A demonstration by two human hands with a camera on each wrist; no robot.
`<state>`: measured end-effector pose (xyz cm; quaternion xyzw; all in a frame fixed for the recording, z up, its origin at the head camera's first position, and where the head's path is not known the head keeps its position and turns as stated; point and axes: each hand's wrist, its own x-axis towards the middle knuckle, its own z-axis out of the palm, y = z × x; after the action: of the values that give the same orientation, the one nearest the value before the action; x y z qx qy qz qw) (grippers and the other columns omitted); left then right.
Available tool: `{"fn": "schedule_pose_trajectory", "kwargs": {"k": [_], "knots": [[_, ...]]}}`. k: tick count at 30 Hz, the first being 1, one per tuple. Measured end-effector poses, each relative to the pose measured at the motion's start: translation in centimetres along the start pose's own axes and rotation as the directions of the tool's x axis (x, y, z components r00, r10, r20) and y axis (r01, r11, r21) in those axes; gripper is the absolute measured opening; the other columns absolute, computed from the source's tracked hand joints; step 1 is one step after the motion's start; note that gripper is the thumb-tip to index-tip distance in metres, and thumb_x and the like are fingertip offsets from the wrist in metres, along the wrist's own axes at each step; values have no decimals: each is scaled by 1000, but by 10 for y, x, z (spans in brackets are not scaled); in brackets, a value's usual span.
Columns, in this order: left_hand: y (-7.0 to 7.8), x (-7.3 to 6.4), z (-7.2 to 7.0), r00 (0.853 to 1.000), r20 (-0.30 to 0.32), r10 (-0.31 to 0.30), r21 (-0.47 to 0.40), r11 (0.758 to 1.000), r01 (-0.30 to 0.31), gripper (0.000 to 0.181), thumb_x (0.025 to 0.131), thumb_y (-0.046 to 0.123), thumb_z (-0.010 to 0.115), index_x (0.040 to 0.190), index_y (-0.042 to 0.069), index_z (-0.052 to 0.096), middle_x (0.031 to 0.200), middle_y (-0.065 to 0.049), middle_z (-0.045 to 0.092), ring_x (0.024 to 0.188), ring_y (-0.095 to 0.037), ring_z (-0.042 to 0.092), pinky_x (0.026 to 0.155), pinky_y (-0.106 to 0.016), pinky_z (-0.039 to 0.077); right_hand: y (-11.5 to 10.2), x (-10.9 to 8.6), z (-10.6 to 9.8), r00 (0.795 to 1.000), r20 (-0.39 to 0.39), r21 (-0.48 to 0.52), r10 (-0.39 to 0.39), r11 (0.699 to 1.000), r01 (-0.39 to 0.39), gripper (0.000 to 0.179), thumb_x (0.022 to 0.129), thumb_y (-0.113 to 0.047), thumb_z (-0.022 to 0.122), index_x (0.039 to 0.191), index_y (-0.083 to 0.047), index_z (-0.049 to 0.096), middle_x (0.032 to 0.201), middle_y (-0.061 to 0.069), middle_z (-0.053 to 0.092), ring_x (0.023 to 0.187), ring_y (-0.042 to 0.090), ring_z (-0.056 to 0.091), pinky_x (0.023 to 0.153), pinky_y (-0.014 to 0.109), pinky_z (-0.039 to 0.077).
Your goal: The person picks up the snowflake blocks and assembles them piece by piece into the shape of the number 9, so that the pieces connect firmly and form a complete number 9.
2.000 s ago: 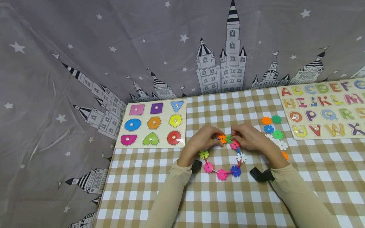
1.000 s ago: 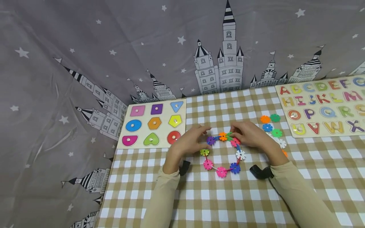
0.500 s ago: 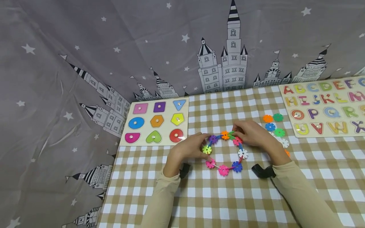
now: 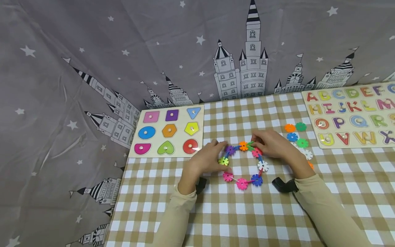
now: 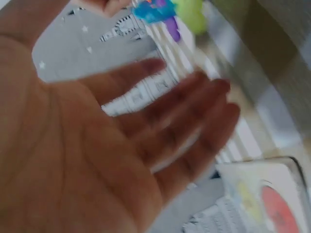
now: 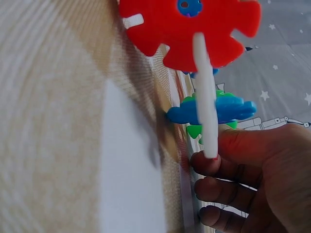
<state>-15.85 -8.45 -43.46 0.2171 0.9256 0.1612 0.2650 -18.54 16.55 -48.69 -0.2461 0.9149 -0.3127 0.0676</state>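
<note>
Plastic snowflake discs of many colours are linked into a ring [image 4: 242, 184] on the checked tablecloth. At its upper right, my right hand [image 4: 271, 144] pinches the ring near a green disc [image 4: 251, 147] and a pinkish-red one. In the right wrist view a red disc [image 6: 175, 46], a white disc seen edge-on [image 6: 206, 107] and a blue disc [image 6: 233, 109] stand before the thumb and hide the pinch. My left hand [image 4: 205, 159] is at the ring's left side, around the lime disc [image 4: 223, 161]. Its palm and loosely extended fingers [image 5: 180, 138] show holding nothing in the left wrist view.
A shape puzzle board [image 4: 179, 140] lies at the back left, a letter puzzle board [image 4: 312, 129] at the right. Several loose snowflake discs [image 4: 302, 143] lie beside the right forearm. A grey castle-print curtain [image 4: 172, 41] hangs behind the table.
My left hand has let go near the orange disc and moved left and down to the ring's left side. My right hand keeps its pinch in nearly the same place.
</note>
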Motion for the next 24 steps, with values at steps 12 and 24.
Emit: {"fn": "schedule_pose_trajectory", "kwargs": {"k": [12, 24], "knots": [[33, -5, 18, 997, -77, -19, 181, 983, 33, 121, 65, 60, 83, 157, 14, 19, 148, -11, 36, 130, -28, 43, 107, -45, 40, 3, -5, -10, 1000, -3, 24, 22, 999, -22, 11, 91, -16, 70, 96, -9, 64, 72, -2, 56, 66, 12, 48, 65, 30, 41], [31, 47, -13, 968, -62, 244, 136, 963, -235, 64, 86, 27, 76, 143, 12, 50, 127, -8, 57, 107, -20, 54, 94, -32, 45, 41, -46, -64, 960, -242, -38, 139, 988, -152, 12, 90, -10, 69, 100, -6, 65, 80, 5, 59, 69, 18, 46, 62, 28, 38]]}}
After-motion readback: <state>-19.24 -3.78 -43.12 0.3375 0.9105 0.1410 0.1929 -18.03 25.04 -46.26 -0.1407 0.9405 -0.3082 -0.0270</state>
